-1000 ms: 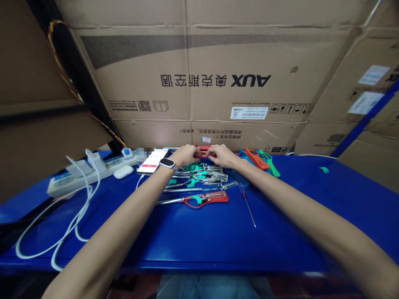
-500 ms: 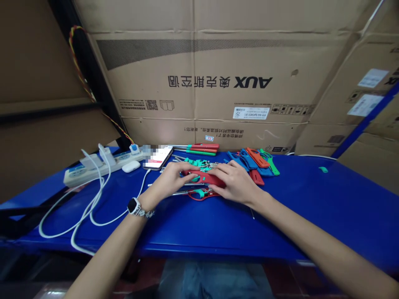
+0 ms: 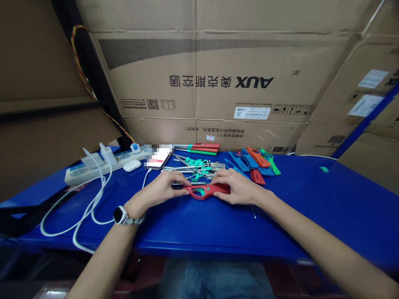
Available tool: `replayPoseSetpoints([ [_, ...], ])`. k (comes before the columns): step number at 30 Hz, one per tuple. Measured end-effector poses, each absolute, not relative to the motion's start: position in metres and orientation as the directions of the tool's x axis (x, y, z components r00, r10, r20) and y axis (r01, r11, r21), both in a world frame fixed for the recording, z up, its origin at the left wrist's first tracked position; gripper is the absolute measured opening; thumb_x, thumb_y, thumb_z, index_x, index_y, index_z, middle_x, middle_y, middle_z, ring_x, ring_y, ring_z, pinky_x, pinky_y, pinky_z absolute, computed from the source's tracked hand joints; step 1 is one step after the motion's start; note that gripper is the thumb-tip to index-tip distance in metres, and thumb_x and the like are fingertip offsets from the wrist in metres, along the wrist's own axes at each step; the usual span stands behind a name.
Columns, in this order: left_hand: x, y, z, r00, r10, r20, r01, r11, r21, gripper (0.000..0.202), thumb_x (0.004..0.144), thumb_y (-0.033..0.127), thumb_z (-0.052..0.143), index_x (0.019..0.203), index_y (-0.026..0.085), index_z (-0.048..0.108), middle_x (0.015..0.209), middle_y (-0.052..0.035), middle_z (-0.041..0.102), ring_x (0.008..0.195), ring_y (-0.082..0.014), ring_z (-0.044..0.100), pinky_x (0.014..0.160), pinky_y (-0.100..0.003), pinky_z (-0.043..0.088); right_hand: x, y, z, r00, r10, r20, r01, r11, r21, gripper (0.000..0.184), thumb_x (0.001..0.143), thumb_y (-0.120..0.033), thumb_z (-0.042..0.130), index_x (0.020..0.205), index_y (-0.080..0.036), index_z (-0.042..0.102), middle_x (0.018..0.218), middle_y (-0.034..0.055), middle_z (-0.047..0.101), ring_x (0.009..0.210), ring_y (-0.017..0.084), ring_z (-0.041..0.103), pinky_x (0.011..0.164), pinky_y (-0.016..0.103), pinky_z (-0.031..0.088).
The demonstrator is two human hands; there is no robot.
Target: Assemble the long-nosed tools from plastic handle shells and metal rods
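A red tool holder with a teal part (image 3: 205,191) lies on the blue table (image 3: 299,207) in the middle. My right hand (image 3: 238,187) grips its right end with curled fingers. On its left end rests my left hand (image 3: 158,191), fingers closed over the metal shafts sticking out there. A smartwatch (image 3: 120,215) sits on my left wrist. Behind my hands is a heap of teal-handled and clear-handled screwdrivers (image 3: 196,168).
Red and green screwdrivers (image 3: 199,148) lie at the back. Blue, red and green holders (image 3: 254,162) are piled at the right. A phone (image 3: 158,158), earbud case (image 3: 131,166) and power strip with white cables (image 3: 102,164) sit left. Cardboard boxes (image 3: 218,83) wall the rear.
Both hands have drawn back from the far edge toward me, bringing a red holder down onto the near table. The camera view has shifted slightly.
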State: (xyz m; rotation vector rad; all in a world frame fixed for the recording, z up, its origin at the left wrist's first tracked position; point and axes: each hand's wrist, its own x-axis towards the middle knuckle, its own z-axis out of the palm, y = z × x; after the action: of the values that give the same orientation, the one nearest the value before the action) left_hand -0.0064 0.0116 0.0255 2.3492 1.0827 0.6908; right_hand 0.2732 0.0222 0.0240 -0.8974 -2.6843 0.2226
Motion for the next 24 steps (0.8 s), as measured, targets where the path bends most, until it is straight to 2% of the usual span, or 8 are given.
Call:
replayPoseSetpoints([
  [14,-0.006,0.017,0.018,0.555,0.821,0.132,0.635,-0.521,0.57,0.02,0.083,0.033,0.068,0.097,0.02,0.077,0.095,-0.0056,0.075,0.086,-0.0198,0.067,0.078,-0.029,0.05,0.274,0.031,0.022,-0.779,0.603,0.171,0.542,0.785,-0.3,0.029,0.089,-0.032,0.063,0.114,-0.019,0.071,0.108,0.0097,0.067,0.1,0.024,0.061,0.088,0.039,0.047],
  [24,-0.003,0.018,0.014,0.538,0.838,0.092,0.637,-0.475,0.607,0.016,0.081,0.03,0.07,0.088,0.018,0.077,0.092,-0.0064,0.075,0.082,-0.02,0.066,0.075,-0.029,0.049,0.272,0.036,0.023,-0.774,0.623,0.11,0.555,0.752,-0.354,0.025,0.087,-0.032,0.067,0.107,-0.018,0.072,0.098,0.0077,0.067,0.09,0.021,0.061,0.08,0.034,0.046],
])
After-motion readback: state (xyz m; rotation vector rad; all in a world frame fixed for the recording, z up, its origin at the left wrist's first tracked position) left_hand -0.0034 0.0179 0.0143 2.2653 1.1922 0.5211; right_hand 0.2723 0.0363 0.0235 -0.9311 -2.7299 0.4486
